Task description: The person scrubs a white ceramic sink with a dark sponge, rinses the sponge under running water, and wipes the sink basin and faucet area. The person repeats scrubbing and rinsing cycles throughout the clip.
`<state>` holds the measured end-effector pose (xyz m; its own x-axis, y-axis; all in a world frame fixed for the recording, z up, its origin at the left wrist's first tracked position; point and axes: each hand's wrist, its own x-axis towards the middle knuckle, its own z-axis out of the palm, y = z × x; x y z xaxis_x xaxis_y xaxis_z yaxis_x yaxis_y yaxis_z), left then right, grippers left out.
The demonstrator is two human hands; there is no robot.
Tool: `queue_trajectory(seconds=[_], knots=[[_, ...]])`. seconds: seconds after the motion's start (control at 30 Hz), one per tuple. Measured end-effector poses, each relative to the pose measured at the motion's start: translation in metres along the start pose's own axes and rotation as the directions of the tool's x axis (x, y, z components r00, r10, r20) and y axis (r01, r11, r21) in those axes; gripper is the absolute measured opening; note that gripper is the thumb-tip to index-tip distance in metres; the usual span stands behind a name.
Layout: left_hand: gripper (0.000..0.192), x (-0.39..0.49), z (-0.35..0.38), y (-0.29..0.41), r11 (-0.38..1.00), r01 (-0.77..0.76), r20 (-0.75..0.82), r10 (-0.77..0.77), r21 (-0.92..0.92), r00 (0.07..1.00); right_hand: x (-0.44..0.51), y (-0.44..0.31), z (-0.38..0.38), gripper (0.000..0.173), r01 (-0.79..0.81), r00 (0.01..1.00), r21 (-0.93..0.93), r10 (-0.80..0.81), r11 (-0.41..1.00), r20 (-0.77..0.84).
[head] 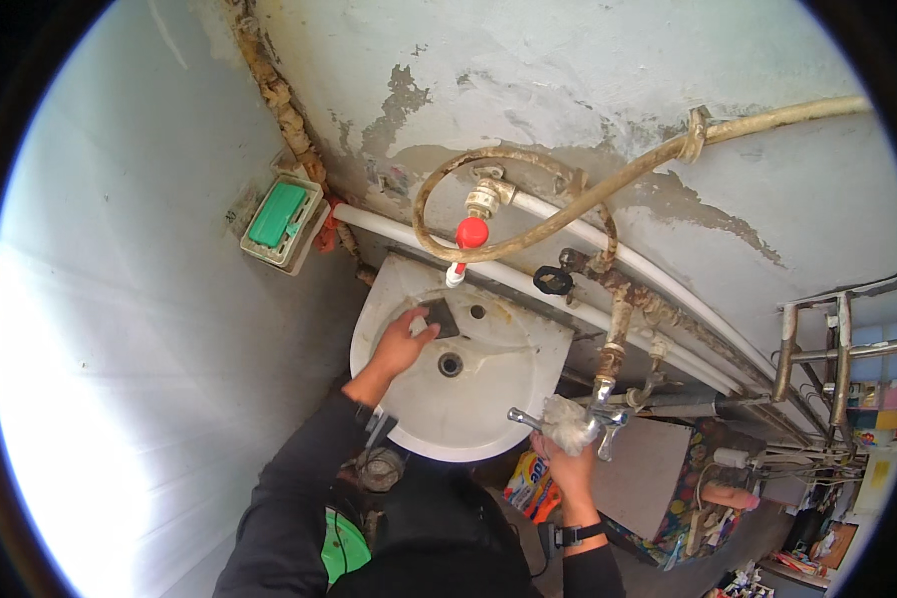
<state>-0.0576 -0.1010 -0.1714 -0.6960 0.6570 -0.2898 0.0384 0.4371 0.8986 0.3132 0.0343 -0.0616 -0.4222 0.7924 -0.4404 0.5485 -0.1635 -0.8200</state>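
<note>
My left hand (401,344) is over the left rear of a white ceramic sink (463,426), its fingers gripping a flat dark grey square pad (440,318). Something pale shows between thumb and fingers. To the right of the sink, my right hand (568,467) is raised at a chrome tap (605,415), against a crumpled whitish, translucent wad (568,424). The wad hides most of the fingers, so their grip is unclear. The sink's drain (450,365) is uncovered, with a round tap hole (477,312) behind it.
A red-handled valve (472,233), looped hose (568,217), white pipes (389,226) and a black valve wheel (552,280) stand behind the sink. A green soap box (279,215) hangs at the left wall. A colourful detergent bag (531,486) and a board-topped table (639,471) are at right.
</note>
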Motion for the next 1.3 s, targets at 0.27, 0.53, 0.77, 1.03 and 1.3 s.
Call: queue_trajectory(seconds=[0.27,0.53,0.77,1.03,1.3], knots=[[0.055,-0.185,0.019,-0.013,0.827,0.437,0.479,-0.240,-0.355,0.844,-0.025,-0.001,0.074,0.048,0.009,0.964,-0.054,0.006,0.999,0.267],[0.036,-0.189,-0.010,0.006,0.890,0.258,0.148,-0.217,-0.376,0.965,-0.032,0.004,0.140,0.040,-0.284,0.801,0.152,0.147,0.947,0.580],[0.053,-0.159,-0.080,-0.043,0.841,-0.122,-0.129,0.221,0.527,0.967,0.002,0.074,0.125,0.025,-0.187,0.921,-0.197,0.242,0.962,0.305],[0.059,-0.121,-0.055,-0.106,0.631,-0.215,0.061,0.257,0.746,0.964,0.048,0.096,0.050,0.050,0.281,0.940,-0.626,-0.341,0.727,0.027],[0.062,0.042,-0.077,-0.076,0.583,-0.475,0.189,0.483,0.659,0.855,0.072,0.118,0.048,0.084,0.357,0.931,-0.592,-0.326,0.722,0.163]])
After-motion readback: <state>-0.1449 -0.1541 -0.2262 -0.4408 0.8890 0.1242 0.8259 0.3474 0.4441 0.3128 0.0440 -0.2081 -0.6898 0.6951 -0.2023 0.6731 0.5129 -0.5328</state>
